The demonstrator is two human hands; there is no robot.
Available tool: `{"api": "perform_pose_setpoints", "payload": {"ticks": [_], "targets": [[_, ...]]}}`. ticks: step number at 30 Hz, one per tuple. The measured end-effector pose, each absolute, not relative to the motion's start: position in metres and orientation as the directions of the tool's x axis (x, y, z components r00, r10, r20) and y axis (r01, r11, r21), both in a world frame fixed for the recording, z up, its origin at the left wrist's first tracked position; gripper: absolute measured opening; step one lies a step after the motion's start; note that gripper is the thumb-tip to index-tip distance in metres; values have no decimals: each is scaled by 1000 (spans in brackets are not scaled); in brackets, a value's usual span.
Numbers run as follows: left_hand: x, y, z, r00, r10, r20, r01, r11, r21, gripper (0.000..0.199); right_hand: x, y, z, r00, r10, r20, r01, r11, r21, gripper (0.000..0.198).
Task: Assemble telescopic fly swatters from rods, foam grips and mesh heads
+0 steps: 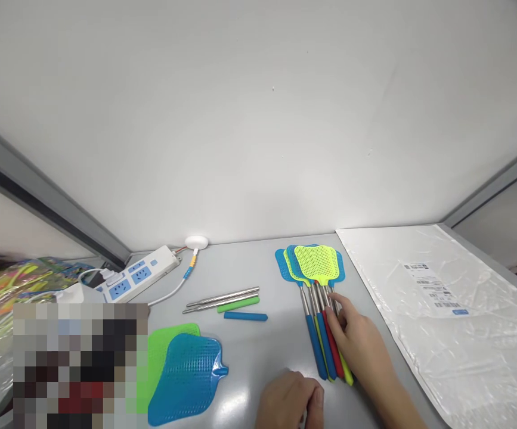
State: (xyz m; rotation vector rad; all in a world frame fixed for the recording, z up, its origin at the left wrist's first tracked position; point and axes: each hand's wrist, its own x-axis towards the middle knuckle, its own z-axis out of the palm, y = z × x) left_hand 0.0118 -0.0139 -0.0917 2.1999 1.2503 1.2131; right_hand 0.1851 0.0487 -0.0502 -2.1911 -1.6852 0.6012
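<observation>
A bundle of fly swatters lies on the table, with a yellow-green swatter head [316,263] on top of blue ones. Their metal shafts run down to blue, red and yellow-green grips, such as the blue grip [315,348]. My right hand [359,333] is at the right side of the bundle, thumb and fingers closed around a shaft just above the grips. Near the front edge rests my left hand [287,400], fingers curled in; what is inside it, if anything, is hidden.
Two loose metal rods [222,298] lie by a green grip [238,305] and a blue grip [245,317]. Loose blue [186,375] and green swatter heads [160,348] overlap at front left. A power strip [139,275] stands behind them. A white plastic package [455,316] covers the right side.
</observation>
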Motion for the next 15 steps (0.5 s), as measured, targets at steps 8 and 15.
{"api": "perform_pose_setpoints", "payload": {"ticks": [8, 15], "targets": [[12, -14, -86, 248, 841, 480, 479, -537, 694, 24, 189, 53, -54, 198, 974, -109, 847, -225, -481, 41], [7, -16, -75, 273, 872, 405, 471, -489, 734, 23, 188, 60, -52, 190, 979, -74, 871, -203, -448, 39]]}}
